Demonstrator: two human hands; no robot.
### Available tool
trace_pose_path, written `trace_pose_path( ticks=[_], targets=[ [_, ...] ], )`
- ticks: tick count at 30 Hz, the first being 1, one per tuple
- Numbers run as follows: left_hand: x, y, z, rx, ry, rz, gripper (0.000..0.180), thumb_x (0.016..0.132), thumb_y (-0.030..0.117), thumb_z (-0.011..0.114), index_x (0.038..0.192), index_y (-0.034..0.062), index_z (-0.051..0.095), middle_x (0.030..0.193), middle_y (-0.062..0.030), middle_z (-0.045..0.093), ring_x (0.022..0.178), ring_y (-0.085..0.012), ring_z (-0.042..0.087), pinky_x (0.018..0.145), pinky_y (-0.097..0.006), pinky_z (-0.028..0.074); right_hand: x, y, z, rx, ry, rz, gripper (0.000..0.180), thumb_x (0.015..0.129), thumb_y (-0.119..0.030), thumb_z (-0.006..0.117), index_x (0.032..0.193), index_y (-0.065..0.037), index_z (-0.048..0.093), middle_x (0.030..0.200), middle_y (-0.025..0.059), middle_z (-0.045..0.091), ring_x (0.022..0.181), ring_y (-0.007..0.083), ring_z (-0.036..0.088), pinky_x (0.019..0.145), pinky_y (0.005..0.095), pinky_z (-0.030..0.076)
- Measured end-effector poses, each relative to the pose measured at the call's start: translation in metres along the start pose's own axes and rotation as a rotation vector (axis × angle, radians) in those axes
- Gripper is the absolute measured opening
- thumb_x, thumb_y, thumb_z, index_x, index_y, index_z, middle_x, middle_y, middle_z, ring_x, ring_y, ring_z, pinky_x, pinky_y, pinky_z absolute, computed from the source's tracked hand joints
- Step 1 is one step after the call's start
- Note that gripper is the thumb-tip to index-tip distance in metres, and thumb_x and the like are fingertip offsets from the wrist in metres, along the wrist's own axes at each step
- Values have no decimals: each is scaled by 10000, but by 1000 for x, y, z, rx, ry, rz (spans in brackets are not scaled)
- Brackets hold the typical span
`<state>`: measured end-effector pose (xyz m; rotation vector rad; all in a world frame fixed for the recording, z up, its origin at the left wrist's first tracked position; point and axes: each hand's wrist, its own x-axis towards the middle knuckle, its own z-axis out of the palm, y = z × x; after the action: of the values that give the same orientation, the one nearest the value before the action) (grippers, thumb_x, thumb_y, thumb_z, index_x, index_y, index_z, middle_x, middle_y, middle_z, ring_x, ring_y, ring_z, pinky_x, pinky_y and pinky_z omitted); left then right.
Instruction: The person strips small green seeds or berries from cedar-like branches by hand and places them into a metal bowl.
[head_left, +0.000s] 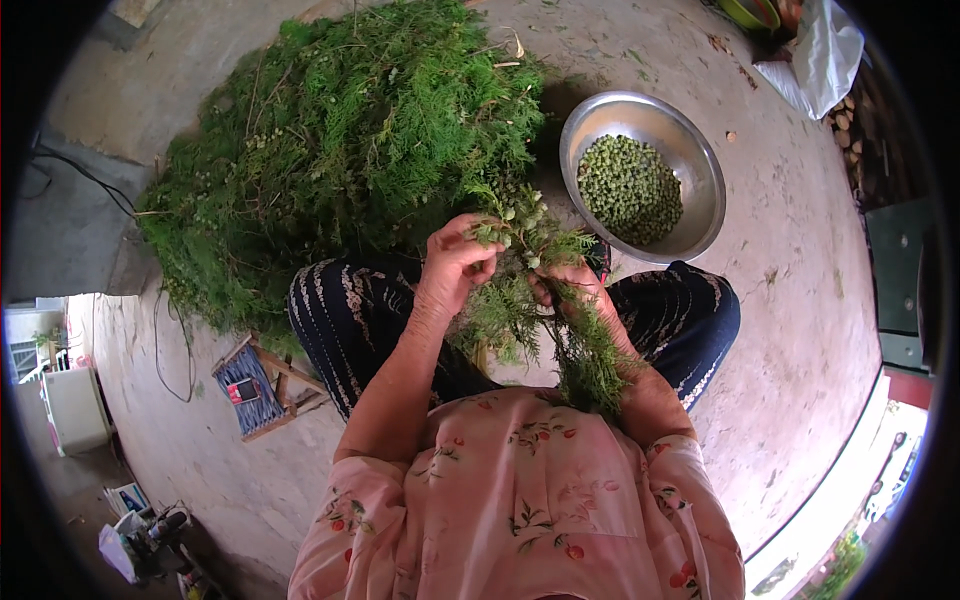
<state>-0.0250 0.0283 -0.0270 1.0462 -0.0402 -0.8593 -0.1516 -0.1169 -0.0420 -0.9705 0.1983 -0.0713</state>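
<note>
- The floor (800, 300) is bare grey concrete, rough and stained, with scattered bits of dry leaf and twig.
- Daylight falls evenly over it; shadows are soft.
- A small wooden stool (262, 385) with a woven blue seat stands on the floor at the left.
- A thin black cable (165, 345) trails across the concrete near the stool.
- A raised concrete step (70, 220) runs along the left side.
- A white box-like container (75, 408) sits at the far left edge.
- A white plastic bag (818, 58) lies at the upper right.
- A dark green panel (900, 280) stands along the right edge.
</note>
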Motion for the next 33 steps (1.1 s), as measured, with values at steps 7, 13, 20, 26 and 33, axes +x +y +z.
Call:
trace_pose_path(
  ticks=[7, 13, 20, 26, 33],
  targets=[
    [4, 5, 2, 448, 42, -31, 307, 680, 155, 736, 908, 29, 573, 600, 14, 541, 458, -43, 445, 390, -192, 323, 0, -10, -6, -352, -157, 46, 651, 728, -562, 522, 883, 70, 532, 785, 48, 504, 698, 127, 446, 651, 233, 356],
    [3, 7, 8, 636, 62, -2, 203, 732, 167, 699, 839, 34, 588, 503, 41, 427, 434, -45, 372, 399, -205, 278, 8, 2, -19, -542, -170, -2, 171, 798, -53, 488, 909, 37, 581, 660, 41, 550, 549, 118, 535, 519, 214, 424],
    [11, -8, -3, 760, 8, 228, 174, 745, 136, 677, 815, -12, 617, 526, 24, 443, 466, -48, 389, 434, -202, 320, 8, 4, -22, -552, -150, -31, 156, 825, -91, 505, 839, 38, 592, 634, 46, 557, 527, 103, 520, 496, 221, 412],
    [36, -47, -68, 926, 35, 718, 105, 747, 31, 642, 805, -54, 618, 622, -17, 520, 573, -62, 474, 516, -204, 408, 10, 0, -8, -613, -166, -100, 162, 790, -97, 513, 791, 40, 598, 650, 61, 585, 521, 99, 494, 512, 212, 385],
    [17, -2, -48, 475, 261, 50, 245, 757, 93, 651, 970, -16, 597, 665, -47, 573, 491, -82, 478, 407, -207, 362, 6, 8, -36, -706, -138, 120, 212, 777, -109, 545, 919, 39, 598, 742, 64, 600, 610, 103, 513, 564, 227, 408]
  ],
)
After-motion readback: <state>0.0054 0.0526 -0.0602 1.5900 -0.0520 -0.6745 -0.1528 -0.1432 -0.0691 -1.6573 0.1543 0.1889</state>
